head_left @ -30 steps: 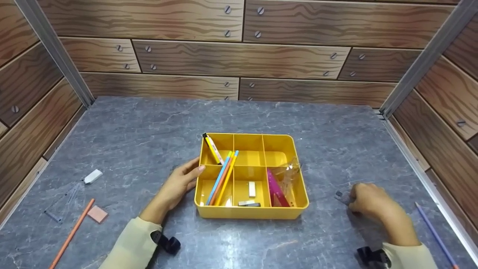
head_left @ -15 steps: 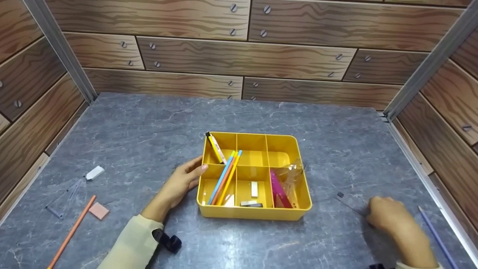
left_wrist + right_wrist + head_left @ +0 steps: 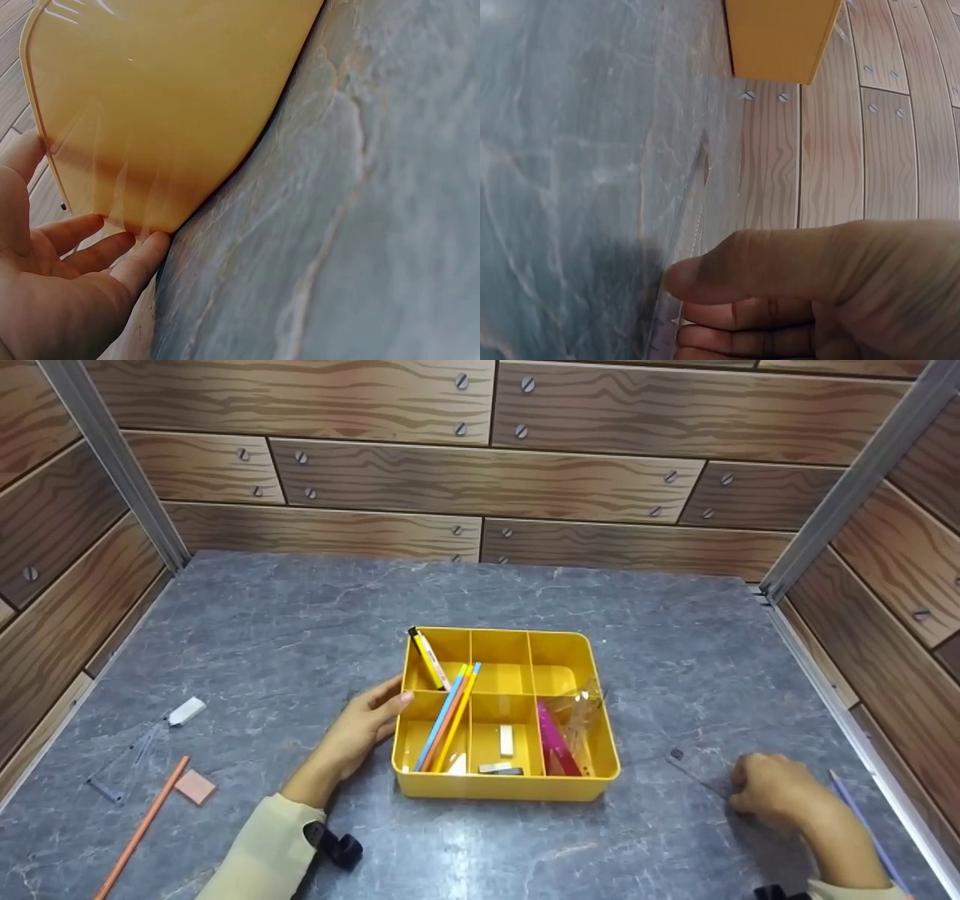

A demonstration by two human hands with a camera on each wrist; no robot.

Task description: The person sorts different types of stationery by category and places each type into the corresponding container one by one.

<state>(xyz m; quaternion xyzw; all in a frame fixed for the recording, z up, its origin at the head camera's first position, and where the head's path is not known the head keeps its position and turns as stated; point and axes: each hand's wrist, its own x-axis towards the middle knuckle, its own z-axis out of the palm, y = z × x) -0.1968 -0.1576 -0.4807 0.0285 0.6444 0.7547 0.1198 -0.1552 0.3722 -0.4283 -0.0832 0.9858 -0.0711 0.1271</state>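
Starting at the left of the bench (image 3: 360,600), note a clear drawing piece (image 3: 124,771) with a white block (image 3: 186,711) by its far tip, then an orange pencil (image 3: 142,828) and, just beside, a pink eraser (image 3: 196,787). Next, find the left hand (image 3: 358,739) with fingers extended and not wrapped round anything, touching the left wall of the yellow box (image 3: 506,787) near mid-bench, thumb at the rim, probably to keep it from sliding. Inside, see a black-and-yellow pen (image 3: 427,658) at far left and three pencils (image 3: 447,718) from the near left compartment propped over the divider, likely too long to lie flat; a small eraser (image 3: 506,741) in the near middle; a magenta set square (image 3: 553,739) leaning at near right. Well right of the box, see the right hand (image 3: 772,791), fingers curled, pinching a clear strip (image 3: 684,244) toward its near end, perhaps because so thin; cannot tell whether lifted. Finish with a blue pencil (image 3: 855,808) at the near right.
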